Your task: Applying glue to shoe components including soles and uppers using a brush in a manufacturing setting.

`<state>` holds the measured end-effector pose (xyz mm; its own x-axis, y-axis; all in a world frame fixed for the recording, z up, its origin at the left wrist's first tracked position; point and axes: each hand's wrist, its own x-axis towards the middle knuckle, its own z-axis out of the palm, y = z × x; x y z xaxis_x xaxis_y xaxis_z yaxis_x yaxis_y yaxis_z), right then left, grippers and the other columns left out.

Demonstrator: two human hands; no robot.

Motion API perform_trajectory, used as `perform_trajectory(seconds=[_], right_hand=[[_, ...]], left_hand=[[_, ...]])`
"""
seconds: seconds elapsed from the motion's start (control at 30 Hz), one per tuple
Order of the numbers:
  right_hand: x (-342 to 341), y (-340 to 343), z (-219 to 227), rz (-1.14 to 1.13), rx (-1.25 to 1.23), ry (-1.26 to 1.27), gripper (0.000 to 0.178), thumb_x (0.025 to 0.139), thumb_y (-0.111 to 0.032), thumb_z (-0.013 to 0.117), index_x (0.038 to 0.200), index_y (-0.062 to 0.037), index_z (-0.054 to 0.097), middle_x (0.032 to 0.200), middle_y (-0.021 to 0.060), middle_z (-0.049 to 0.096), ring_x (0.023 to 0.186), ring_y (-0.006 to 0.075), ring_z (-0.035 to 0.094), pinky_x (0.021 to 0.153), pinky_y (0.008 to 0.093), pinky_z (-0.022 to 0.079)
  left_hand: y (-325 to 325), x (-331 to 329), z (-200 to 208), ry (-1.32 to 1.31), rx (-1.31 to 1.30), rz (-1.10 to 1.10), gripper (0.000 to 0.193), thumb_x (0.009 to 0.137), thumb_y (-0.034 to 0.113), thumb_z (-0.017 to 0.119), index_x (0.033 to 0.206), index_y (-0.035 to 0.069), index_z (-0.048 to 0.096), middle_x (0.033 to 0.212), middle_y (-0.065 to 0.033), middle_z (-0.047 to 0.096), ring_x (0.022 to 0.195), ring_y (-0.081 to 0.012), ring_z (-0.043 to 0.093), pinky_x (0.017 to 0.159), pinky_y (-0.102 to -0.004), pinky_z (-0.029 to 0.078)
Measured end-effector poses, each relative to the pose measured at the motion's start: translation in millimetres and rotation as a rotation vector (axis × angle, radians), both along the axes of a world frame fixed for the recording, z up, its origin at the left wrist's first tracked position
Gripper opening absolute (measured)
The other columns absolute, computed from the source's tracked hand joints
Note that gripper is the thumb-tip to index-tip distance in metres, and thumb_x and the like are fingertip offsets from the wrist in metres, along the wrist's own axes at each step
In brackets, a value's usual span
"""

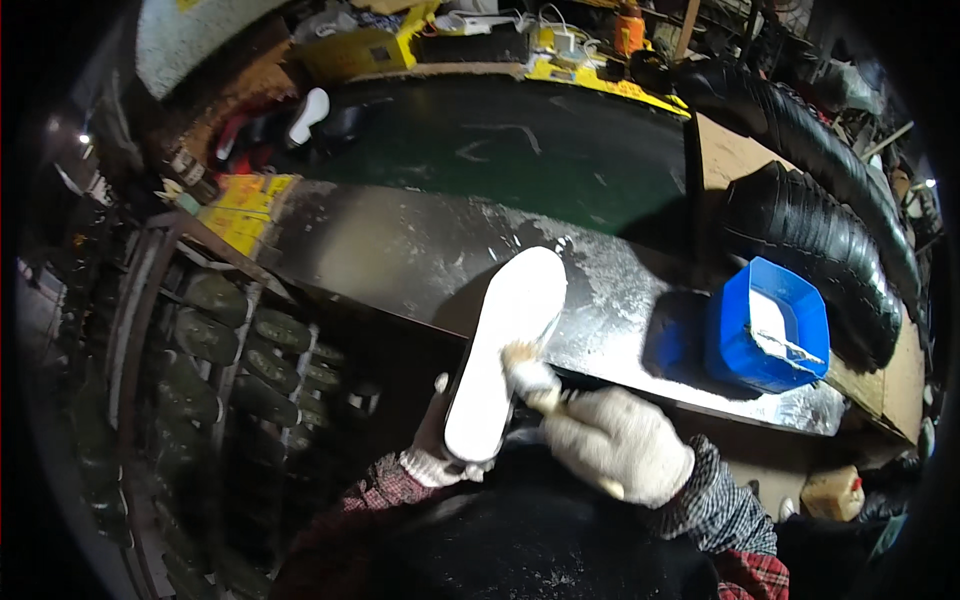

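Note:
A white shoe sole [520,310] points away from me, its broad flat face up, at the near edge of the metal-topped bench. My left hand [432,450], in a pale knit glove, grips it from below near its close end; most of its fingers are hidden under it. My right hand [622,448], also gloved, is closed around the handle of a brush [535,383]. The brush's bristles touch the right side of the sole around its middle. To the right on the bench stands a blue plastic tub [733,335] with white stuff inside and crusted on its rim.
Stacks of shiny black curved pieces [810,235] fill the bench's right side. A rack [235,370] of several dark green shoe-shaped pieces stands at left. Beyond the metal strip [375,250] lies a dark green surface [590,150], with yellow boxes [360,50] behind.

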<state>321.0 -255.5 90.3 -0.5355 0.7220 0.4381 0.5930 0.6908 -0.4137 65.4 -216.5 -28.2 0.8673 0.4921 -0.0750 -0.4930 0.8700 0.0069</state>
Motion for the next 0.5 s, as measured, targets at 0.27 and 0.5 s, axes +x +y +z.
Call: perform_trajectory(seconds=[0.27, 0.5], right_hand=[[101, -75, 24, -0.48, 0.163, 0.45, 0.028, 0.074, 0.004, 0.069, 0.102, -0.0003, 0.064, 0.093, 0.0149, 0.063, 0.082, 0.0239, 0.063, 0.069, 0.0295, 0.052], [253, -175, 20, -1.341, 0.764, 0.748, 0.027, 0.094, -0.003, 0.053, 0.12, 0.0047, 0.055, 0.115, 0.0143, 0.06, 0.096, 0.0179, 0.061, 0.078, 0.0305, 0.053]], left_hand=[[139, 19, 56, 0.83, 0.311, 0.653, 0.039, 0.096, 0.037, 0.053, 0.114, 0.003, 0.058, 0.101, -0.015, 0.064, 0.085, -0.0246, 0.064, 0.062, -0.0297, 0.058], [235, 54, 68, 0.621, 0.374, 0.827, 0.032, 0.098, 0.03, 0.054, 0.11, 0.0, 0.056, 0.099, -0.0136, 0.063, 0.097, -0.0262, 0.061, 0.09, -0.0407, 0.052]])
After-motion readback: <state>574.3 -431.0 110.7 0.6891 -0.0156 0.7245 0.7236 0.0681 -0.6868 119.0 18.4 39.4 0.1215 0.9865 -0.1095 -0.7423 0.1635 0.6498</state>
